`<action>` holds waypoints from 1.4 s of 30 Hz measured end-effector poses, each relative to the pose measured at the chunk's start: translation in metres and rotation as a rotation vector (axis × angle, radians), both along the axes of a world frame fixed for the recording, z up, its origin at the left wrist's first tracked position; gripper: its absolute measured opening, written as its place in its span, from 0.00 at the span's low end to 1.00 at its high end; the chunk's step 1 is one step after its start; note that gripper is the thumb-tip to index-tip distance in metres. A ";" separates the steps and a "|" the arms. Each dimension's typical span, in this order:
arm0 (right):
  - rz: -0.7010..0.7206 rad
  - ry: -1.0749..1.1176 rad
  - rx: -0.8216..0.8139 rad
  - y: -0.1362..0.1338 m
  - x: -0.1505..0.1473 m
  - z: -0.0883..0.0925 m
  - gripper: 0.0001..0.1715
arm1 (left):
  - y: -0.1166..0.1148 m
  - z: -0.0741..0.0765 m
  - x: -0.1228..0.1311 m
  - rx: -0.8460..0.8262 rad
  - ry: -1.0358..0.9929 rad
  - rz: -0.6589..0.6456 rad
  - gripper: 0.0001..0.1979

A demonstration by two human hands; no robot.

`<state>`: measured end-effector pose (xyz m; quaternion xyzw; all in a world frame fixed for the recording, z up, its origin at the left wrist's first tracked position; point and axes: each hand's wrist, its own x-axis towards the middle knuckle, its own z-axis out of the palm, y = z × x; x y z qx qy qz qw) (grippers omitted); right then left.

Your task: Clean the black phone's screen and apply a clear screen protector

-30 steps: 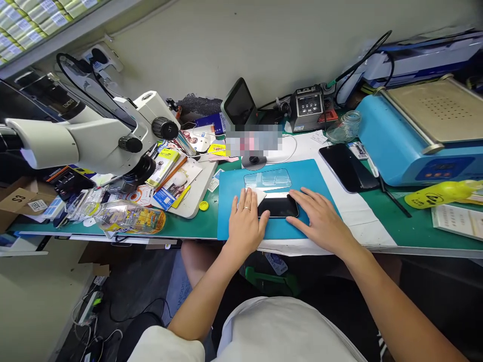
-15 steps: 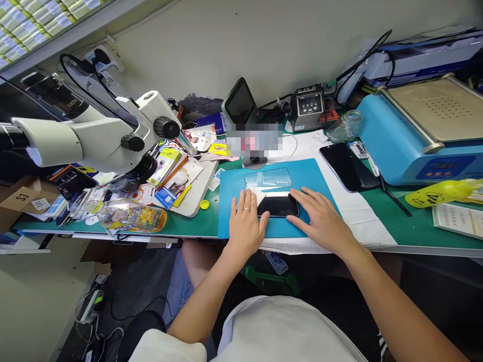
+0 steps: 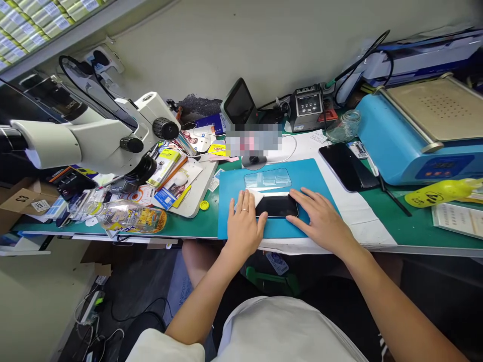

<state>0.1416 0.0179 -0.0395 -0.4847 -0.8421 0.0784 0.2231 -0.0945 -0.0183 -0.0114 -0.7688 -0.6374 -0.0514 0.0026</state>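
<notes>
A black-screened smartphone (image 3: pixel 278 206) lies flat on a blue mat (image 3: pixel 313 173), its long side across my body. My left hand (image 3: pixel 245 218), a ring on one finger, lies flat over the phone's left end with fingers stretched out. Beneath those fingers a white wipe (image 3: pixel 257 196) peeks out at the phone's upper left. At the right end, the thumb and index finger of my right hand (image 3: pixel 320 216) touch the two corners, spanning the phone's width; its other fingers are spread. Just beyond the phone rests a clear, phone-shaped sheet (image 3: pixel 268 178) with pale strips on it.
To the left stand a microscope (image 3: pixel 101 141) and a plastic bottle (image 3: pixel 130 215). A second phone (image 3: pixel 347 167), a glass jar (image 3: pixel 344 126), a blue heating plate (image 3: pixel 418 146) and a yellow bottle (image 3: pixel 439 193) are on the right. Behind sits a soldering station (image 3: pixel 306 109).
Both hands stay almost where they were on the phone. The view has shifted very slightly.
</notes>
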 end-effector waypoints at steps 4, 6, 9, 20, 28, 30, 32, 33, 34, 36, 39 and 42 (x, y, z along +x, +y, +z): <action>0.002 0.004 0.002 -0.001 0.000 0.000 0.38 | -0.031 -0.003 -0.006 0.019 -0.005 -0.015 0.30; 0.001 0.001 0.003 0.000 0.000 0.000 0.38 | -0.041 -0.004 -0.009 0.017 -0.006 -0.027 0.30; -0.002 -0.003 0.001 0.000 0.000 0.000 0.37 | -0.029 -0.003 -0.008 0.012 -0.002 -0.031 0.30; 0.001 0.004 -0.003 -0.002 0.000 0.002 0.37 | -0.028 -0.003 -0.007 -0.002 -0.002 -0.002 0.31; 0.002 0.012 -0.005 0.000 0.000 0.000 0.37 | 0.003 -0.002 -0.006 -0.026 -0.022 0.036 0.31; 0.001 0.014 -0.005 0.000 0.000 0.000 0.37 | 0.007 -0.003 -0.005 -0.034 -0.037 0.040 0.31; 0.003 0.013 -0.006 0.000 0.000 0.000 0.37 | -0.004 -0.005 -0.007 -0.026 -0.060 0.042 0.31; 0.005 0.013 -0.007 0.000 0.000 0.000 0.37 | -0.013 -0.007 -0.009 -0.020 -0.070 0.038 0.31; 0.006 0.013 -0.009 -0.001 0.000 0.000 0.37 | -0.022 -0.008 -0.011 -0.013 -0.077 0.032 0.30; 0.006 0.012 -0.013 -0.001 0.000 0.001 0.38 | -0.037 -0.009 -0.015 -0.005 -0.081 0.013 0.30; 0.002 0.011 -0.020 -0.001 0.000 0.002 0.39 | -0.034 -0.007 -0.016 -0.001 -0.069 0.013 0.28; 0.006 0.008 -0.019 -0.001 -0.001 0.002 0.39 | -0.005 -0.004 -0.008 0.014 -0.060 0.028 0.28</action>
